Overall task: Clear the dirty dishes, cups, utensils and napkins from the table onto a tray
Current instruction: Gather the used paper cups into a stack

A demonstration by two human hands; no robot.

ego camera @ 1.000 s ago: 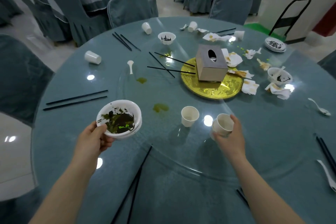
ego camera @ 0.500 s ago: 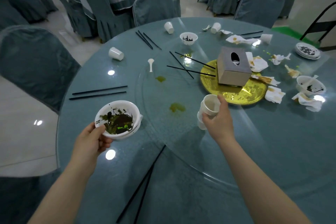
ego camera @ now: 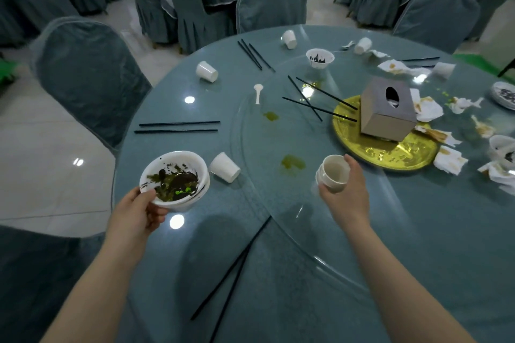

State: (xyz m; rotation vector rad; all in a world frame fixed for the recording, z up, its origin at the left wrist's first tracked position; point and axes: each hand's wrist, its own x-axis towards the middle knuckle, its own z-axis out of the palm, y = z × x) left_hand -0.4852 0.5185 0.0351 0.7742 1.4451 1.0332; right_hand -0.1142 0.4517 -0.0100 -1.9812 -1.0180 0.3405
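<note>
My left hand [ego camera: 136,210] grips the near rim of stacked white bowls [ego camera: 175,178] smeared with dark green leftovers, held above the table's left edge. My right hand [ego camera: 347,192] holds two nested white cups [ego camera: 333,172] over the glass turntable [ego camera: 278,203]. A tipped white cup [ego camera: 224,167] lies just right of the bowls. Black chopsticks [ego camera: 178,127] lie in pairs around the table, another pair [ego camera: 231,270] near me. A white spoon [ego camera: 257,92], more tipped cups [ego camera: 206,71], a small dirty bowl [ego camera: 320,58] and stained napkins [ego camera: 427,108] sit further off.
A grey tissue box [ego camera: 386,108] stands on a gold plate [ego camera: 390,153] at the turntable's centre. Green sauce spills [ego camera: 292,161] mark the glass. Covered chairs [ego camera: 89,75] ring the round table [ego camera: 195,231]; more dirty bowls [ego camera: 503,147] sit at the far right. No tray is visible.
My right hand has put the cup it held into the second cup and lifted both. The view has swung left, so a tipped cup beside the bowls now shows.
</note>
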